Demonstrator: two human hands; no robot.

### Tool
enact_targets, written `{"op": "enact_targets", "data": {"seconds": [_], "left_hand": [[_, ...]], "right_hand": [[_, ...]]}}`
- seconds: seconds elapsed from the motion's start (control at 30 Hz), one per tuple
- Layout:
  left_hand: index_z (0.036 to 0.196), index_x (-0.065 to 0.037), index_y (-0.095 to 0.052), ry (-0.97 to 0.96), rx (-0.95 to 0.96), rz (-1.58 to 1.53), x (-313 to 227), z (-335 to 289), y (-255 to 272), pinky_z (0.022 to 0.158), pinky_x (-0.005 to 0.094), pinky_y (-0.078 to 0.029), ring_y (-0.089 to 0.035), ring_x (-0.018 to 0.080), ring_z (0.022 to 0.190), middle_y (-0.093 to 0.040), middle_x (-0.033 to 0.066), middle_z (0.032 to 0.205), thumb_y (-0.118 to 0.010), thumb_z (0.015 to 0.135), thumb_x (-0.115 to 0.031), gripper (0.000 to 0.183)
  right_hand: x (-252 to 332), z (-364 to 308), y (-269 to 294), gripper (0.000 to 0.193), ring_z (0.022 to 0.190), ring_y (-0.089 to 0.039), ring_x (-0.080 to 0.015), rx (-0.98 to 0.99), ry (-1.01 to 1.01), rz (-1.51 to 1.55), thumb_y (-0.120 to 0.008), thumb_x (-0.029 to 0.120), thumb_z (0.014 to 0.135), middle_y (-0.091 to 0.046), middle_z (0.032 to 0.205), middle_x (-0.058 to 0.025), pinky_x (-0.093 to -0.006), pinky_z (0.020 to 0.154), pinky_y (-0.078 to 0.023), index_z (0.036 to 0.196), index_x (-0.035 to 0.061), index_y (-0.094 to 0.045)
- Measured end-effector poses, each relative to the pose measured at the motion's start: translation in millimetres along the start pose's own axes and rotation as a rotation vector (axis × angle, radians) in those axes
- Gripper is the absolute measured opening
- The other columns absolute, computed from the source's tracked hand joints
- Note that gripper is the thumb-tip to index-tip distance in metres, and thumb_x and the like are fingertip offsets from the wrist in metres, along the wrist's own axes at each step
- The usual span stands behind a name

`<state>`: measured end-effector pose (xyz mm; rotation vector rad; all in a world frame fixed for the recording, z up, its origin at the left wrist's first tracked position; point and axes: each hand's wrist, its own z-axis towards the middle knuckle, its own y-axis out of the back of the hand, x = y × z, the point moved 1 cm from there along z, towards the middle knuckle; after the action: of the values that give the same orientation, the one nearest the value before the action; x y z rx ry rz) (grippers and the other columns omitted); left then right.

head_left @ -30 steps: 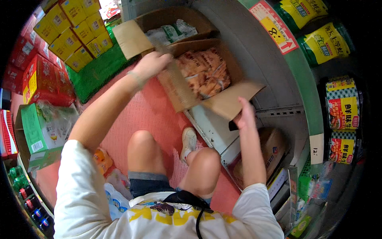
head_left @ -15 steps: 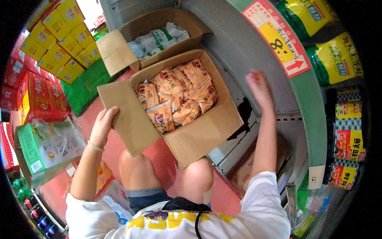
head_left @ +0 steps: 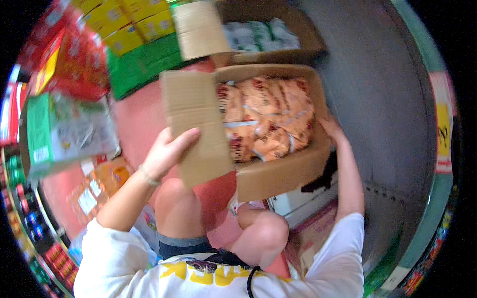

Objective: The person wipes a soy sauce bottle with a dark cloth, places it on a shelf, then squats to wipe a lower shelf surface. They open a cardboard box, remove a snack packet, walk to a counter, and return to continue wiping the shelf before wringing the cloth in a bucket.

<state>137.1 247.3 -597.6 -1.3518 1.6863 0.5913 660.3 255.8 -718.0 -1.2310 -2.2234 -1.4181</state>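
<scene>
An open cardboard box (head_left: pixel 285 176) stands in front of me, full of orange printed packets (head_left: pixel 268 134). My left hand (head_left: pixel 171 151) is closed on the box's left flap (head_left: pixel 198 107), with the thumb over its face and the other fingers mostly hidden behind. My right hand (head_left: pixel 332 129) holds the box's right wall near the rim; blur and the box hide part of its fingers. The near flap hangs outward above my knees.
Behind stands a second open cardboard box (head_left: pixel 313 47) with white and green packets. Yellow cartons (head_left: pixel 121 39) on a green base (head_left: pixel 144 64), red packages (head_left: pixel 77 67) and a green-white carton (head_left: pixel 42 134) stand left. A grey panel (head_left: pixel 380 99) and green shelf edge (head_left: pixel 426 213) flank the right.
My right hand has come down from the air beside the shelf onto the box's right wall. My left hand stays on the flap. The view has turned, and the box appears farther right.
</scene>
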Motion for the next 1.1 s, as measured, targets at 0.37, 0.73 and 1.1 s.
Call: {"op": "enact_targets", "data": {"seconds": [0.37,0.73,1.1], "left_hand": [[0.083,0.002,-0.062,-0.106,-0.129,0.297,-18,-26,88,0.054,0.0273,-0.045,-0.054,0.0092,0.060,-0.059,0.0014,0.068,-0.057,0.081,-0.026,0.029],[0.074,0.006,-0.062,-0.003,-0.496,0.881,-9,-65,231,0.056,0.0279,-0.043,-0.054,0.0136,0.059,-0.060,0.0068,0.066,-0.059,0.080,-0.024,0.031],[0.078,0.006,-0.059,0.049,-0.572,1.342,93,-29,271,0.071,0.0460,-0.044,-0.055,0.0434,0.083,-0.058,0.0275,0.079,-0.051,0.086,-0.030,0.038]], "right_hand": [[163,-106,-37,0.035,0.088,-0.060,-0.0233,0.022,0.212,-0.119,-0.047,0.013,0.077,-0.063,0.096,-0.0167,-0.0336,0.079,-0.046,0.107,-0.0048,-0.054],[240,-24,-260,0.040,0.096,-0.058,-0.0374,0.279,0.357,-0.234,-0.055,0.024,0.073,-0.059,0.102,-0.0268,-0.0432,0.082,-0.046,0.104,-0.0028,-0.055],[248,0,-362,0.044,0.096,-0.057,-0.0398,0.226,0.200,-0.414,-0.055,0.029,0.081,-0.058,0.101,-0.0279,-0.0458,0.084,-0.045,0.110,-0.0030,-0.044]]}}
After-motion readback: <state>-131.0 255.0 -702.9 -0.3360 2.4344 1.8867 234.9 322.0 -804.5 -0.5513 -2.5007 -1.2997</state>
